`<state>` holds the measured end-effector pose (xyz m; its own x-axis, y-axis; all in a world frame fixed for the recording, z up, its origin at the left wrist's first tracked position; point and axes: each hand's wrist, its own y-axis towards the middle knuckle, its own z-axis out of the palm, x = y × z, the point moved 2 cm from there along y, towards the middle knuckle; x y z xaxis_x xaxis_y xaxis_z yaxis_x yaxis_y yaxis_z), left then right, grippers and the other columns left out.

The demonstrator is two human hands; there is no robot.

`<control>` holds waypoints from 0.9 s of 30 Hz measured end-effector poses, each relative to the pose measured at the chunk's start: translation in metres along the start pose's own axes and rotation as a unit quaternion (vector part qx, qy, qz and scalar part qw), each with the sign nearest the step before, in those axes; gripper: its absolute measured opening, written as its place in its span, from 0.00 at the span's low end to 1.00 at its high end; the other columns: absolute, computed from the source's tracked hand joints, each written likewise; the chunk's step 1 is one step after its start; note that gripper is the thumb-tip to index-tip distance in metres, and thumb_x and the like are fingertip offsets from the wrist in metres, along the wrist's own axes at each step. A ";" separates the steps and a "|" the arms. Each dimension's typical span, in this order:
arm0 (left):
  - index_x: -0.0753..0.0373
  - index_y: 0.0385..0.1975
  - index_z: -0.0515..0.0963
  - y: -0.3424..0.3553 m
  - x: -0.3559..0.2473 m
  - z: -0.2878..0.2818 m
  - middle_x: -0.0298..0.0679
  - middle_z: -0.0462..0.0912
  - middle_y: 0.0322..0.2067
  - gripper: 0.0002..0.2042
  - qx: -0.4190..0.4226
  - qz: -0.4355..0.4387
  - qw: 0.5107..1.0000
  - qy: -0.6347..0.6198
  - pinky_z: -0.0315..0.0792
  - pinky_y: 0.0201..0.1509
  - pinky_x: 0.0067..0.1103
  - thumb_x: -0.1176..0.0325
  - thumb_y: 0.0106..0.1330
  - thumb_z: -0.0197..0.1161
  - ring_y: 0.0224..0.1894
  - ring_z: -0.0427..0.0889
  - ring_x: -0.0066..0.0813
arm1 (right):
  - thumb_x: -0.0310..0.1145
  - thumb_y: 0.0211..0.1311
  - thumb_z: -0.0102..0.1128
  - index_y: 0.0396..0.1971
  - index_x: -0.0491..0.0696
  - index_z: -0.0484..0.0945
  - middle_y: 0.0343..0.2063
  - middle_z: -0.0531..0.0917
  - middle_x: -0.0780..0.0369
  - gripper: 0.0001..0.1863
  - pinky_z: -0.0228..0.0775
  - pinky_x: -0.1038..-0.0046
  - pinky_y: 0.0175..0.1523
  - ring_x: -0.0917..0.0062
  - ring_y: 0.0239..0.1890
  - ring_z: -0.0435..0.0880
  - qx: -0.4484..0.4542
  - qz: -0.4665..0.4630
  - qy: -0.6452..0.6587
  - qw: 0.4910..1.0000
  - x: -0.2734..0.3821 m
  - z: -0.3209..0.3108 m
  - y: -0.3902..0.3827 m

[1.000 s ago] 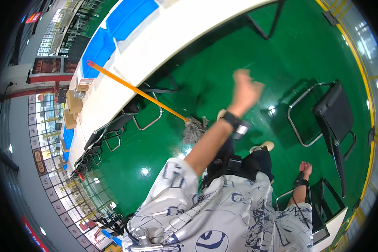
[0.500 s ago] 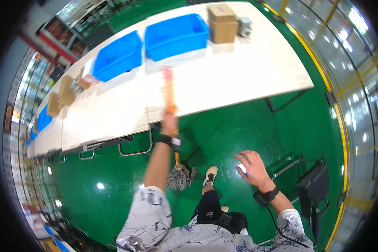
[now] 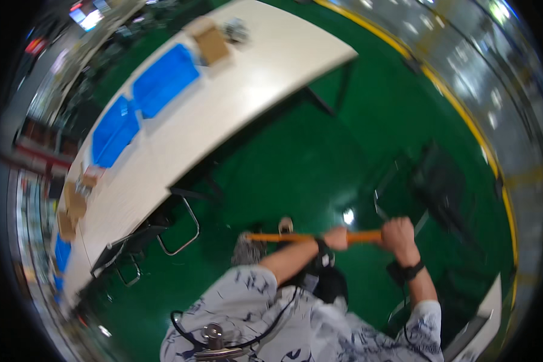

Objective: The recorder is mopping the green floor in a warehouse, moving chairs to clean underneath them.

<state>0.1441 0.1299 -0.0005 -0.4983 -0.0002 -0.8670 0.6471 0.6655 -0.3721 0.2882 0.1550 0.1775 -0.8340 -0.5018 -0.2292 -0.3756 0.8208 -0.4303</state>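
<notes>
Left hand (image 3: 336, 237) and right hand (image 3: 398, 232) both gripping long orange mop handle (image 3: 301, 238) held level above green floor (image 3: 295, 169) | grey stringy mop head (image 3: 246, 250) blurring, partly hidden | long white table (image 3: 235, 90) well apart, open floor between

Long pale worktop (image 3: 247, 90) runs across the top; two blue bins (image 3: 163, 81) sit along its far edge, a brown cardboard box (image 3: 211, 42) near its right end. Glossy green floor (image 3: 283, 169) below carries a black chair (image 3: 443, 187).
</notes>
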 end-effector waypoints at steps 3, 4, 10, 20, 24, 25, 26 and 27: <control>0.64 0.18 0.75 0.012 -0.039 0.002 0.49 0.76 0.19 0.11 0.111 -0.021 0.991 0.074 0.69 0.25 0.30 0.62 0.41 0.59 0.23 0.76 0.43 | 0.60 0.33 0.58 0.13 0.48 0.76 0.11 0.75 0.61 0.26 0.65 0.72 0.23 0.71 0.17 0.76 -0.002 0.081 0.050 0.995 -0.019 0.010 -0.046; 0.62 0.17 0.76 0.015 -0.038 0.019 0.46 0.76 0.17 0.10 0.133 0.004 0.985 0.109 0.69 0.24 0.30 0.61 0.42 0.59 0.21 0.76 0.42 | 0.60 0.34 0.58 0.14 0.48 0.77 0.15 0.76 0.60 0.26 0.66 0.72 0.26 0.71 0.22 0.77 0.053 0.118 0.130 0.983 -0.021 0.013 -0.065; 0.56 0.25 0.78 0.011 -0.038 0.108 0.43 0.78 0.23 0.12 0.196 0.086 0.957 0.193 0.70 0.35 0.32 0.60 0.39 0.60 0.30 0.76 0.41 | 0.45 0.38 0.63 0.31 0.48 0.74 0.21 0.78 0.56 0.20 0.68 0.64 0.35 0.61 0.28 0.77 0.164 0.143 0.371 0.903 0.010 0.115 -0.176; 0.58 0.25 0.78 0.058 0.014 0.024 0.45 0.78 0.26 0.13 0.117 0.107 0.977 0.144 0.71 0.39 0.29 0.67 0.34 0.57 0.33 0.76 0.42 | 0.40 0.40 0.62 0.25 0.47 0.74 0.14 0.74 0.56 0.14 0.67 0.66 0.25 0.63 0.19 0.75 0.086 0.142 0.220 0.961 0.026 0.067 -0.059; 0.57 0.20 0.79 0.035 0.064 -0.017 0.43 0.78 0.23 0.10 0.138 0.092 0.976 0.142 0.71 0.37 0.27 0.66 0.34 0.57 0.31 0.77 0.39 | 0.36 0.39 0.61 0.25 0.45 0.74 0.15 0.74 0.53 0.13 0.67 0.63 0.28 0.59 0.22 0.75 0.161 0.130 0.312 0.927 0.062 0.063 -0.004; 0.57 0.19 0.78 0.026 0.083 -0.041 0.43 0.78 0.25 0.11 0.150 0.087 0.976 0.132 0.70 0.34 0.31 0.68 0.31 0.56 0.33 0.76 0.41 | 0.36 0.39 0.60 0.25 0.44 0.73 0.16 0.74 0.52 0.13 0.67 0.63 0.29 0.58 0.22 0.75 0.173 0.133 0.322 0.921 0.079 0.066 0.018; 0.57 0.19 0.77 0.016 0.109 -0.064 0.43 0.78 0.24 0.10 0.127 0.080 0.982 0.114 0.69 0.35 0.31 0.67 0.31 0.57 0.33 0.76 0.41 | 0.36 0.39 0.60 0.25 0.44 0.74 0.16 0.75 0.53 0.13 0.67 0.63 0.29 0.58 0.22 0.75 0.178 0.123 0.322 0.922 0.098 0.068 0.045; 0.57 0.18 0.77 0.005 0.138 -0.087 0.42 0.77 0.23 0.09 0.105 0.071 0.987 0.096 0.69 0.37 0.31 0.66 0.31 0.58 0.33 0.76 0.41 | 0.36 0.40 0.60 0.26 0.45 0.74 0.16 0.75 0.53 0.13 0.68 0.63 0.28 0.59 0.22 0.75 0.182 0.114 0.324 0.921 0.119 0.071 0.073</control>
<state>0.0285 0.1985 -0.0932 -0.4810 0.2367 -0.8442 0.8139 0.4785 -0.3295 0.1900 0.1361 0.0568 -0.9848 0.0375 0.1696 -0.0993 0.6797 -0.7268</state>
